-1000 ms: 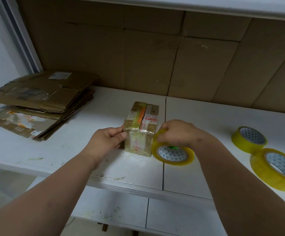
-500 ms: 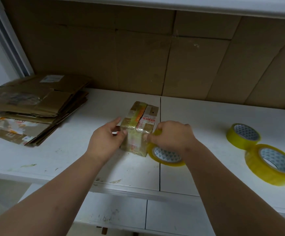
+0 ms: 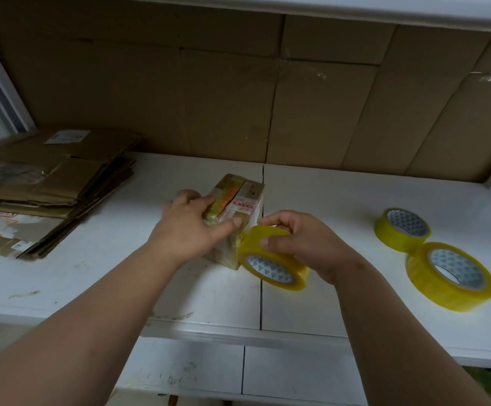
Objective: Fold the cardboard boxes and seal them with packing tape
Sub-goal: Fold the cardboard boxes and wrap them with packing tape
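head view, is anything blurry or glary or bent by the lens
Head view: lighting dim and flat, no hard shadows; flattened cardboard stack soft and smeared at the left edge; table edge bows from wide-angle distortion; faint sheen on the tape roll in the right hand.

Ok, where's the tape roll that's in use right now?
In the head view, just right of centre: the right hand grips the roll tilted against the near right corner of the small box, which the left hand holds.
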Action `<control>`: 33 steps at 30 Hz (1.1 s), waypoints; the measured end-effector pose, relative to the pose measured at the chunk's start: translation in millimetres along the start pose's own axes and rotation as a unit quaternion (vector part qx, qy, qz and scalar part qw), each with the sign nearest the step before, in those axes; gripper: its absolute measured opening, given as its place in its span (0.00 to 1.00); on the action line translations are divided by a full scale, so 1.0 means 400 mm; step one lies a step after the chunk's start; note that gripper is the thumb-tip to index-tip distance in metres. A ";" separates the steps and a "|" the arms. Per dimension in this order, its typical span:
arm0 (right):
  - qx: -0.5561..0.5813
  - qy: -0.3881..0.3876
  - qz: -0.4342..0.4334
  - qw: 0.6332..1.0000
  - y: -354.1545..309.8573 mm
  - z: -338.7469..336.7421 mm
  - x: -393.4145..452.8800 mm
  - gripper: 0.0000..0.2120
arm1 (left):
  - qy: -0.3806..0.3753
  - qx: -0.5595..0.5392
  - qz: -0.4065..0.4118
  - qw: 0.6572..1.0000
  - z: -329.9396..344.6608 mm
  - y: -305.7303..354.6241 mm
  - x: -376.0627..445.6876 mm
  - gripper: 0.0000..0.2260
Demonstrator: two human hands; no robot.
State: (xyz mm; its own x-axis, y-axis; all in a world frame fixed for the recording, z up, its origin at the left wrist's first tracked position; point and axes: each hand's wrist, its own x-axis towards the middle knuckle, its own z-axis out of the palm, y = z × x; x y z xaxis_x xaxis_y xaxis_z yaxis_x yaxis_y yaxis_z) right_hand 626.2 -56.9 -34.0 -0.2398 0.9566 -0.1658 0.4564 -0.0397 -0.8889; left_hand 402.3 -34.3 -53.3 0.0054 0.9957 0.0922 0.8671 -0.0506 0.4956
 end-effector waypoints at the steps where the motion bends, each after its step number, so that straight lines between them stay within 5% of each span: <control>1: 0.005 0.009 -0.005 1.000 0.005 0.007 -0.002 0.16 | -0.008 0.025 -0.004 1.000 -0.004 0.011 0.010 0.45; 9: 0.070 -0.044 0.021 0.996 0.032 0.011 -0.038 0.22 | -0.015 0.104 0.024 0.994 -0.021 0.033 0.059 0.30; 18: 0.246 -0.039 0.008 0.968 0.065 0.118 -0.067 0.06 | -0.020 0.068 0.067 0.995 -0.036 0.006 0.098 0.20; 23: 0.253 -0.031 0.004 0.967 0.086 0.126 -0.076 0.19 | -0.033 0.095 0.084 0.991 -0.043 -0.003 0.106 0.21; 33: 0.288 -0.045 0.009 0.956 0.109 0.122 -0.080 0.20 | -0.054 0.131 0.110 0.984 -0.049 -0.048 0.121 0.26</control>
State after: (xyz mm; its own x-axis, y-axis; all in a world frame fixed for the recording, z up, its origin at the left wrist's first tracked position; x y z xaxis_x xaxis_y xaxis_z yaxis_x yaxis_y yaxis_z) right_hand 611.7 -103.3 -88.3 -0.3205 0.9266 -0.1966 -0.0812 -0.2337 -0.9689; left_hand 376.0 13.4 -41.2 0.2487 0.9659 0.0726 0.9376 -0.2588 0.2320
